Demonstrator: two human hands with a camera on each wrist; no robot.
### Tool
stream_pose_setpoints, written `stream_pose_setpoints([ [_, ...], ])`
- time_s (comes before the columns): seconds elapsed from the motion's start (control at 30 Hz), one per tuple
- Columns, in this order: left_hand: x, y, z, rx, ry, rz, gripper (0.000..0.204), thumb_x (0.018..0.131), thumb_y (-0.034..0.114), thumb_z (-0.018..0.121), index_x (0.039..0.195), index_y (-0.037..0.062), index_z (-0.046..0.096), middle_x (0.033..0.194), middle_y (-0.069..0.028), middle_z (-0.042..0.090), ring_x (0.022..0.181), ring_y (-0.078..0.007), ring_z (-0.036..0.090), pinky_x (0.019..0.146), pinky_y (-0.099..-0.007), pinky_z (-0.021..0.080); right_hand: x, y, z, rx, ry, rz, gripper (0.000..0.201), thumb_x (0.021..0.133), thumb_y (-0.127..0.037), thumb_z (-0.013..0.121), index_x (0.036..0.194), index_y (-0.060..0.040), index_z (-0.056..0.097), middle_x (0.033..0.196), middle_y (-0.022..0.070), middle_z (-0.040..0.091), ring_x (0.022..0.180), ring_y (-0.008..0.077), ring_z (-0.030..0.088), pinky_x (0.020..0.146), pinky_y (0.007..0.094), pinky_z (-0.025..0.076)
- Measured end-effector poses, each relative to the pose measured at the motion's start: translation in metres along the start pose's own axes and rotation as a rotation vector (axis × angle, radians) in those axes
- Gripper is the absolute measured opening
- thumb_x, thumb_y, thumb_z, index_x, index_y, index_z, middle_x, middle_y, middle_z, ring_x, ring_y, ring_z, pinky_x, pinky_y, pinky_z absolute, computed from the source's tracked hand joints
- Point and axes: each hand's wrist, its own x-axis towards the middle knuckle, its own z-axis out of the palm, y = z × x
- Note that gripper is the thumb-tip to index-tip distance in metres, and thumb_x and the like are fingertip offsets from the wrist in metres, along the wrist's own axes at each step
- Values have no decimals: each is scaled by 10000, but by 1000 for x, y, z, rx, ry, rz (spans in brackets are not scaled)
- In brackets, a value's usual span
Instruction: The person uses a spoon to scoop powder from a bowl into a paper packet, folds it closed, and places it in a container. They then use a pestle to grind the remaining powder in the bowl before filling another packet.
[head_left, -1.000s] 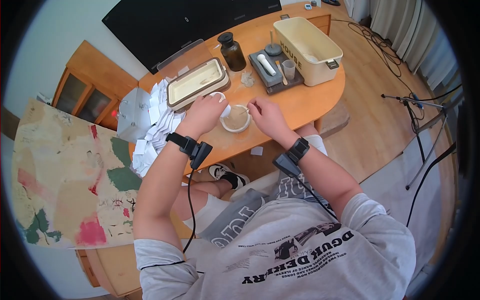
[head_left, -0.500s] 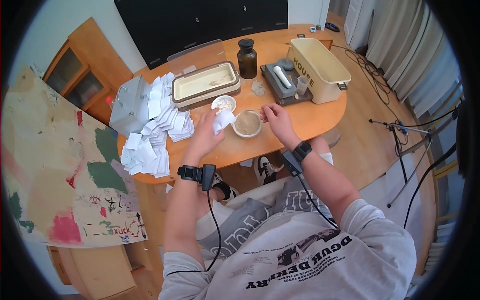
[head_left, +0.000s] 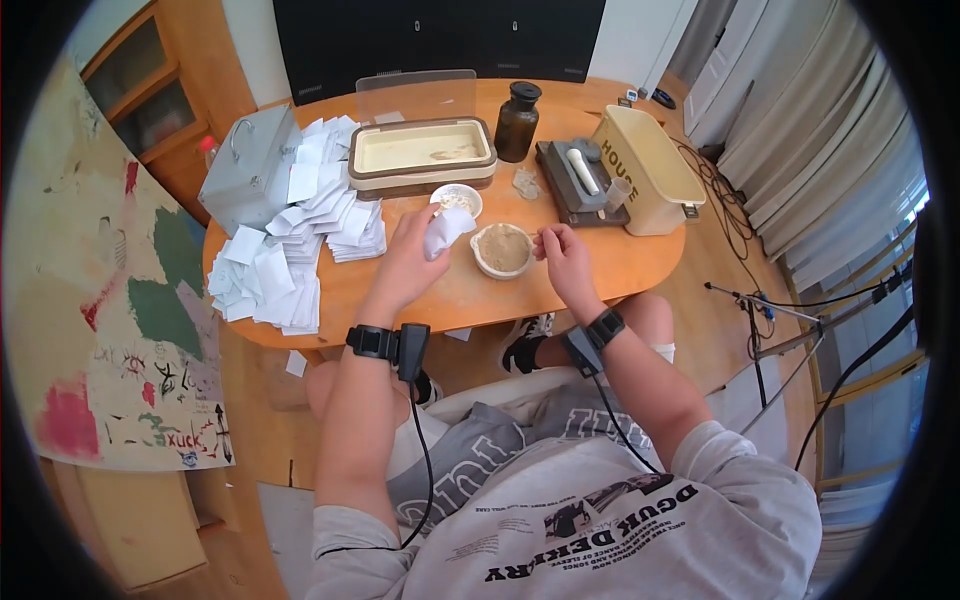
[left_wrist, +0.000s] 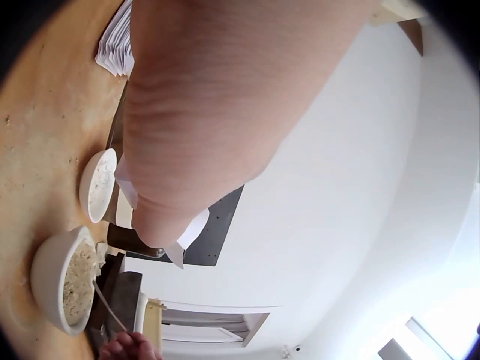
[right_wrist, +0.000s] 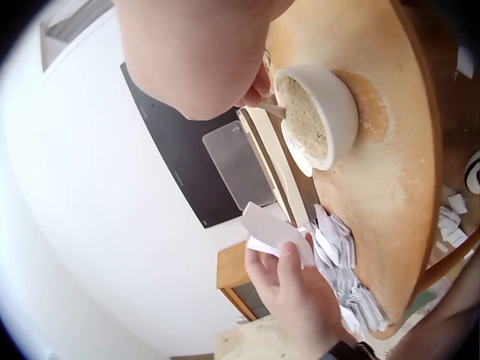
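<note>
The left hand (head_left: 408,262) is partly closed, its thumb and bent fingers pinching one folded paper (head_left: 448,232) beside the bowl. The right hand (head_left: 565,265) is drawn nearly closed, fingertips pinching one thin stick (left_wrist: 111,308) that slants over the rim of the bowl (right_wrist: 339,112). That one white bowl, filled with greyish-tan powder (head_left: 502,247), sits near the front edge of the table (head_left: 425,310), between the hands. Just beyond it is one white dish (left_wrist: 87,187) with pale bits in it. Farther out are one long cream tub (head_left: 425,181), one dark bottle (head_left: 516,128), one white rod (head_left: 582,172), one small clear cup (head_left: 617,194), one bin (head_left: 648,185) marked HOUSE and one metal box (head_left: 243,172). The folded slips (head_left: 298,235) overlap too much to count. The left palm covers most of the paper in the left wrist view; whether the stick's tip is buried in the powder I cannot tell. The top of the black screen (head_left: 450,50) is cut off in the head view.
</note>
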Motion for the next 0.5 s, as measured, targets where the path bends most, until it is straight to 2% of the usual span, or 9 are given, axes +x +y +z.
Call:
stream_pose_setpoints([
  [0.1, 1, -2, 1, 6, 21, 14, 624, 831, 96, 692, 1408, 37, 464, 1254, -195, 542, 1175, -368, 557, 1021, -414, 456, -2, -3, -1, -55, -12, 9, 200, 1055, -126, 522, 1058, 48, 619, 918, 81, 684, 779, 140, 655, 723, 273, 543],
  [0.2, 0, -1, 2, 26, 5, 6, 617, 834, 95, 687, 1406, 33, 464, 1257, -198, 542, 1186, -369, 556, 1022, -416, 458, 4, 0, 0, 56, 32, -71, 199, 1056, -123, 517, 1053, 47, 620, 907, 78, 681, 776, 134, 654, 714, 272, 541],
  [0.3, -1, -5, 4, 31, -8, -3, 612, 835, 101, 689, 1401, 32, 466, 1259, -197, 541, 1191, -369, 554, 1027, -414, 456, 2, 3, -2, 4, 16, -1, 193, 1055, -121, 517, 1054, 42, 619, 902, 78, 677, 781, 137, 654, 720, 269, 540],
  [0.4, -3, -5, 6, 16, 18, 11, 593, 837, 103, 684, 1385, 30, 471, 1258, -218, 542, 1172, -403, 557, 1015, -441, 466, -3, 5, -6, -39, -1, 44, 193, 1055, -125, 518, 1059, 41, 617, 896, 77, 676, 780, 137, 655, 726, 269, 541],
  [0.47, -3, -2, 7, 35, -22, -22, 610, 839, 104, 698, 1397, 25, 464, 1266, -195, 540, 1192, -363, 554, 1026, -418, 459, 0, 3, -5, 18, 23, -81, 194, 1054, -127, 524, 1053, 40, 622, 887, 77, 677, 771, 134, 655, 718, 269, 543],
  [0.5, -3, -3, 9, 38, -32, -23, 610, 839, 104, 698, 1397, 25, 464, 1266, -195, 540, 1192, -363, 554, 1026, -418, 459, -1, 6, -7, 23, 29, -75, 194, 1054, -127, 524, 1053, 40, 622, 887, 77, 677, 771, 134, 655, 718, 269, 543],
])
